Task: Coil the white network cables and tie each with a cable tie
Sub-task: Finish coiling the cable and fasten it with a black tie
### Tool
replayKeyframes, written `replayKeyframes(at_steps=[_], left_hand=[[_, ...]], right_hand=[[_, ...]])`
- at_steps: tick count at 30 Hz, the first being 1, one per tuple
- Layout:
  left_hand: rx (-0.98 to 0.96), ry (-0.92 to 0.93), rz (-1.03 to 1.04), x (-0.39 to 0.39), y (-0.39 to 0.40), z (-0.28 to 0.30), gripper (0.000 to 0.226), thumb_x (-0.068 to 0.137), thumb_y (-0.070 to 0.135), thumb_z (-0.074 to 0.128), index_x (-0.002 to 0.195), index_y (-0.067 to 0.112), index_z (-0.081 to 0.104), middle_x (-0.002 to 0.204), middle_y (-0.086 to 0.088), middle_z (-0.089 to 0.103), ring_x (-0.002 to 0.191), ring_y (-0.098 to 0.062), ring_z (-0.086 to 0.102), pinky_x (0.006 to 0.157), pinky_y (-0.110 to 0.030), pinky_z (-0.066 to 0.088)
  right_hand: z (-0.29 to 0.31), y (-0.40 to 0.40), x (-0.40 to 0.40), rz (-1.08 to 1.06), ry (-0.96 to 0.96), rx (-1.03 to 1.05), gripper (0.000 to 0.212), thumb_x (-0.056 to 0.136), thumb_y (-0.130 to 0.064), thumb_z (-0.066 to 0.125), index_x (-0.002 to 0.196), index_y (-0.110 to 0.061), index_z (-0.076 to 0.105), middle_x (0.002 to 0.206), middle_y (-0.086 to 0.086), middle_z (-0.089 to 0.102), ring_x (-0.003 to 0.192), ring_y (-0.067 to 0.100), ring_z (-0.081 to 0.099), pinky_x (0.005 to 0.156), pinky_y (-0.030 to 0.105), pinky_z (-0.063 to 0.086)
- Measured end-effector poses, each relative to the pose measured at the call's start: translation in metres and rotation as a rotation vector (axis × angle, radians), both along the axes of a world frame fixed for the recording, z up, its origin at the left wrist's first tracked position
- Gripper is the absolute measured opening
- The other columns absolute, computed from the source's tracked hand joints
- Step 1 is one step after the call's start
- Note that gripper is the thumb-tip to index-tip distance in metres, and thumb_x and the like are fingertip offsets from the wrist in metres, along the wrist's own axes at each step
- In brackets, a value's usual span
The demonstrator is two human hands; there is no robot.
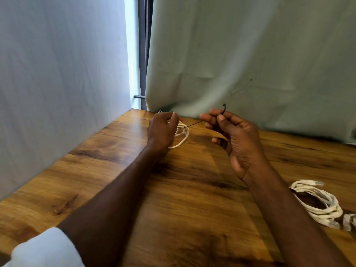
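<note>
A small coil of white network cable (181, 138) lies on the wooden table (183, 199) near its far edge, partly hidden behind my left hand (162, 130), which grips it with curled fingers. A thin black cable tie (194, 124) runs from the coil to my right hand (234, 135). That hand pinches the tie between thumb and fingers, and the tie's end (224, 108) sticks up above them. A second, larger coil of white cable (319, 203) with grey plugs lies at the table's right edge.
A white cloth (57, 83) hangs along the table's left side and a pale green curtain (250, 64) hangs behind it. A dark frame with a handle (139, 96) shows between them. My white sleeve cuff (46, 249) is at the bottom left.
</note>
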State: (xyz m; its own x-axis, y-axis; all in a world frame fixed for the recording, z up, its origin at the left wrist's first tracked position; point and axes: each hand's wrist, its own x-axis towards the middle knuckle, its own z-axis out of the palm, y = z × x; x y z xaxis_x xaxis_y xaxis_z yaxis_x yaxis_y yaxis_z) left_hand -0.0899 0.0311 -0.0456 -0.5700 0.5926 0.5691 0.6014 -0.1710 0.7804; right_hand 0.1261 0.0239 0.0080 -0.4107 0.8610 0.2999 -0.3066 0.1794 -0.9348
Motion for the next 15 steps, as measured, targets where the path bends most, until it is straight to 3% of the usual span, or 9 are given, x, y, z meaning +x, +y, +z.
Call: replayKeyframes(at_steps=[2, 4, 6, 8, 11, 15], left_hand=[[0.007, 0.038, -0.07, 0.002, -0.001, 0.0, 0.032, 0.107, 0.031, 0.055, 0.09, 0.024, 0.082, 0.074, 0.016, 0.071, 0.072, 0.002, 0.064, 0.066, -0.019, 0.046], [0.008, 0.095, -0.138, 0.006, -0.002, 0.0, 0.03, 0.108, 0.033, 0.055, 0.101, 0.021, 0.082, 0.085, 0.017, 0.074, 0.081, 0.007, 0.066, 0.069, -0.011, 0.045], [0.004, 0.158, -0.177, 0.01, -0.001, -0.001, 0.03, 0.108, 0.034, 0.055, 0.111, 0.019, 0.081, 0.097, 0.014, 0.076, 0.089, 0.005, 0.068, 0.076, -0.015, 0.049], [0.006, 0.218, -0.19, 0.011, 0.0, -0.002, 0.031, 0.108, 0.037, 0.054, 0.115, 0.02, 0.079, 0.102, 0.01, 0.078, 0.092, 0.0, 0.071, 0.079, -0.028, 0.057], [-0.008, 0.28, -0.214, 0.016, 0.0, -0.002, 0.03, 0.108, 0.038, 0.054, 0.115, 0.023, 0.079, 0.095, 0.013, 0.077, 0.09, -0.004, 0.072, 0.084, -0.041, 0.061], [-0.056, 0.407, -0.264, 0.03, -0.002, 0.003, 0.026, 0.106, 0.041, 0.052, 0.111, 0.031, 0.076, 0.092, 0.016, 0.076, 0.086, -0.005, 0.072, 0.084, -0.043, 0.06]], right_hand=[[-0.005, 0.005, -0.001, -0.14, 0.008, 0.011, 0.017, 0.102, -0.016, 0.061, 0.108, -0.02, 0.076, 0.101, -0.003, 0.08, 0.093, 0.011, 0.068, 0.067, 0.027, 0.049], [-0.005, 0.01, -0.001, -0.22, 0.039, -0.008, 0.017, 0.1, -0.016, 0.063, 0.099, -0.024, 0.078, 0.099, -0.012, 0.078, 0.097, 0.008, 0.062, 0.074, 0.03, 0.046], [-0.002, 0.014, 0.003, -0.135, 0.179, -0.103, 0.021, 0.1, -0.014, 0.057, 0.099, -0.023, 0.076, 0.099, -0.009, 0.077, 0.104, 0.011, 0.064, 0.081, 0.032, 0.046], [0.0, 0.015, 0.006, 0.004, 0.319, -0.175, 0.021, 0.102, -0.013, 0.052, 0.104, -0.017, 0.073, 0.091, -0.002, 0.074, 0.096, 0.016, 0.07, 0.08, 0.03, 0.052], [-0.004, 0.015, 0.004, -0.072, 0.211, -0.119, 0.021, 0.104, -0.012, 0.053, 0.111, -0.012, 0.073, 0.074, -0.002, 0.067, 0.071, 0.014, 0.066, 0.065, 0.024, 0.053], [-0.012, 0.017, -0.003, -0.234, -0.004, -0.025, 0.023, 0.106, -0.011, 0.052, 0.108, -0.009, 0.075, 0.063, -0.001, 0.056, 0.056, 0.01, 0.05, 0.053, 0.022, 0.043]])
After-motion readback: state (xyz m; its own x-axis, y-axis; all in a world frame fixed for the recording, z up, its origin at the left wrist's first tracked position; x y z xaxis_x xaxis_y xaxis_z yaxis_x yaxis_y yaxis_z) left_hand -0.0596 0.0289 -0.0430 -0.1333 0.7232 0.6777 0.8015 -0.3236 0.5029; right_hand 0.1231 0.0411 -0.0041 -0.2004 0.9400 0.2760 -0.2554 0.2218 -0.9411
